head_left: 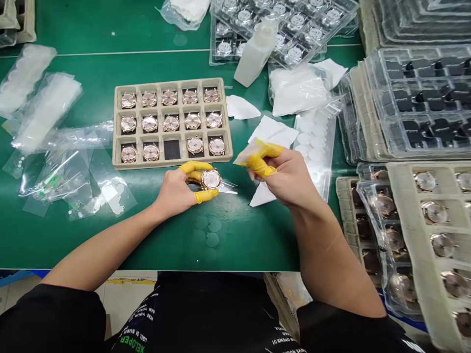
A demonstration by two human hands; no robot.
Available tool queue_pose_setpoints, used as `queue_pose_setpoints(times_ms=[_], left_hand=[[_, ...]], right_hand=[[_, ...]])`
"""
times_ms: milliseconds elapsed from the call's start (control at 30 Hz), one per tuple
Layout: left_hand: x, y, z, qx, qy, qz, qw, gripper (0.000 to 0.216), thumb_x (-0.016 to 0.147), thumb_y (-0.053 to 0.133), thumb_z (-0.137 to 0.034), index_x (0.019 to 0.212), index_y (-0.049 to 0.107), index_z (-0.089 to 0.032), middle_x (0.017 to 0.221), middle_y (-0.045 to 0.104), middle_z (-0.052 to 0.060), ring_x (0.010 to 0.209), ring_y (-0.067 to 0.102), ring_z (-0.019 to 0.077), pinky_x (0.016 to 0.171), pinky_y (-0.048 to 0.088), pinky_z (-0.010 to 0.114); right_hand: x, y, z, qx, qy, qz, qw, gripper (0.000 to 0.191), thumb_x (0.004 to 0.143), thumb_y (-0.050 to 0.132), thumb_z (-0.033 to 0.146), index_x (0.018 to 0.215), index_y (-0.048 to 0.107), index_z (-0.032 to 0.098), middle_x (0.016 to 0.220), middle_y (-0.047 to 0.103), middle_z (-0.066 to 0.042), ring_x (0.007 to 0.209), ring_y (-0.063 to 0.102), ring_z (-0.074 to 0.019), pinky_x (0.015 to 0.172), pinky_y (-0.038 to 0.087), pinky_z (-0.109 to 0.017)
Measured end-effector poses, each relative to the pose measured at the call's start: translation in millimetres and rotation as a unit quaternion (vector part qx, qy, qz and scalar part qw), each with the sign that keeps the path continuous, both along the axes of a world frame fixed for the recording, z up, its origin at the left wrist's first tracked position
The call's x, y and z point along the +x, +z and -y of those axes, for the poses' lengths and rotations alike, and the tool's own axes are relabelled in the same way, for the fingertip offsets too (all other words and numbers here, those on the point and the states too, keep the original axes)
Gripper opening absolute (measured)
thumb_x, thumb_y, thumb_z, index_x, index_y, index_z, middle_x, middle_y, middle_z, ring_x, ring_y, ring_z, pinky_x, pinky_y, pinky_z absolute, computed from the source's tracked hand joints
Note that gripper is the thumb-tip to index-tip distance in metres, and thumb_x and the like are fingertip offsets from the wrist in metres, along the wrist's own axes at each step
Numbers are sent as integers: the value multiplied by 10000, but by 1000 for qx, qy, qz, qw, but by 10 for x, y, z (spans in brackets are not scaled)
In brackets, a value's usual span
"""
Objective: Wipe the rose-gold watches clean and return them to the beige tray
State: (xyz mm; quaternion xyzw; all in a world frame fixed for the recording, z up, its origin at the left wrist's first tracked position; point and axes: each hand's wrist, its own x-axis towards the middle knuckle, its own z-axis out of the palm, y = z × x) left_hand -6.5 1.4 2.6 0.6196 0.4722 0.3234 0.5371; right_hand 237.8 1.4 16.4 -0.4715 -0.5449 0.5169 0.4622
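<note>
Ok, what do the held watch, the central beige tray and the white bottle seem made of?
Held watch: probably polished metal; shiny rose-gold rim.
Central beige tray: matte, perhaps flocked plastic; rounded moulded edges.
White bottle: apparently plastic, cloudy and smooth.

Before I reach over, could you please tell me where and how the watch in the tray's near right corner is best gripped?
I'd pinch the watch by opposite edges of its round rim, coming from above: it lies face up in its compartment, and the walls of the tray around it would likely hinder a sideways approach.
</note>
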Motion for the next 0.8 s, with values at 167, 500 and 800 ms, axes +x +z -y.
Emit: queue_pose_setpoints(times_ms=[167,500,800], left_hand=[[2,-11,3,6,1,4,1000,518,659,923,-286,1136,747,-187,1049,791,68,872,760,197,824,631,295],[-25,-53,4,-16,-4,36,999,549,659,917,-286,1168,750,-168,931,793,57,836,761,211,831,635,316],[1,-6,-4,-26,6,35,999,549,651,921,-290,1157,752,-161,979,787,72,869,758,216,836,637,317]], right_hand=[[-141,1,64,36,54,85,994,386,1000,575,453,716,505,200,699,479,6,606,431,-113,559,341,-275],[-321,-97,101,161,95,274,943,103,834,519,189,744,478,218,812,605,-47,703,542,-165,619,367,-310],[-246,-82,74,105,102,225,963,183,910,567,288,744,601,218,822,688,-38,729,622,-181,668,474,-311]])
